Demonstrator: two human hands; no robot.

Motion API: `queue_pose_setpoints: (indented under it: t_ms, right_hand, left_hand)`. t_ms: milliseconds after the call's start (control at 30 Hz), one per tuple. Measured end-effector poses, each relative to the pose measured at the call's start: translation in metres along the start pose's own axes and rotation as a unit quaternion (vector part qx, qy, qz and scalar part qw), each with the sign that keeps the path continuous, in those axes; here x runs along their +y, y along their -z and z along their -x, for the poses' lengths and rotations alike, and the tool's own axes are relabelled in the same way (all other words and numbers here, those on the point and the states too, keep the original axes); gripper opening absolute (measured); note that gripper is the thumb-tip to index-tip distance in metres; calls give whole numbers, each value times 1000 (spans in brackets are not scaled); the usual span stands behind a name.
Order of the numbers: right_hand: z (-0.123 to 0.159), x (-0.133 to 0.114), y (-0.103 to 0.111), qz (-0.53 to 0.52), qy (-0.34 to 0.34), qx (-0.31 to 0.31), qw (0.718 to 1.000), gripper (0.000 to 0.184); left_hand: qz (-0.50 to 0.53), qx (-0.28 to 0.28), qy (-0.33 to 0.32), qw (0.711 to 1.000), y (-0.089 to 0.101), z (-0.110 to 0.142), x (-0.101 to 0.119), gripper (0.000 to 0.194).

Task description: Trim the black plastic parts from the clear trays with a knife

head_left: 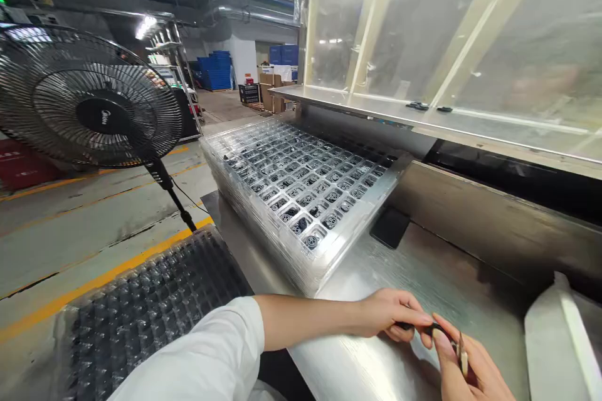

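Over the steel worktop, my left hand (pixel 395 314) and my right hand (pixel 470 363) meet at the fingertips. Pinched between them is a small black part (pixel 436 328), mostly covered by the fingers. Dark material also shows under the fingers of my left hand, too hidden to tell whether it is the same piece. A small pale tool with a thin pointed metal tip (pixel 462 354) sticks out of my right hand; it looks like a small blade. Ahead of the hands stands a stack of clear plastic trays (pixel 324 263), the top one holding black wheel-shaped parts (pixel 308 199) in its pockets.
A black phone-like slab (pixel 390 227) lies beside the stack. At right stands a white bin (pixel 548 326). More trays with dark contents (pixel 155 307) sit low at left, near a standing fan (pixel 103 114). A steel ledge (pixel 357 101) with clear panels overhangs the worktop.
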State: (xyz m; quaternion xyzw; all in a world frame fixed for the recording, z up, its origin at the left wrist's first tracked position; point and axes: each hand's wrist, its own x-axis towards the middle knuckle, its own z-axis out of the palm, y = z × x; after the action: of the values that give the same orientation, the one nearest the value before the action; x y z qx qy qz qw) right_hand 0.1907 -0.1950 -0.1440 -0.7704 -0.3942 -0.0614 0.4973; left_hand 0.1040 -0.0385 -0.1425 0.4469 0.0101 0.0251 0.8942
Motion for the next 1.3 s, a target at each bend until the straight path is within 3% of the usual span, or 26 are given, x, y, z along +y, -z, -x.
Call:
queue_pose_setpoints:
  t_ms: [233, 567, 1000, 1133, 1300]
  right_hand:
    - [2, -19, -4, -69, 70, 14, 995, 24]
    - [9, -17, -6, -84, -40, 48, 995, 30]
    - [7, -22, -4, -94, -54, 19, 994, 27]
    - [8, -24, -5, -123, -77, 35, 989, 22]
    - [6, -26, -5, -139, -113, 56, 982, 31]
  left_hand:
    - [10, 46, 24, 999, -5, 5, 0, 58]
    - [5, 75, -6, 997, -13, 10, 5, 57]
    - [-51, 125, -34, 990, -17, 11, 7, 46]
    - [-75, 135, -62, 986, -19, 12, 6, 41]
    - [-83, 135, -58, 986, -18, 13, 8, 40]
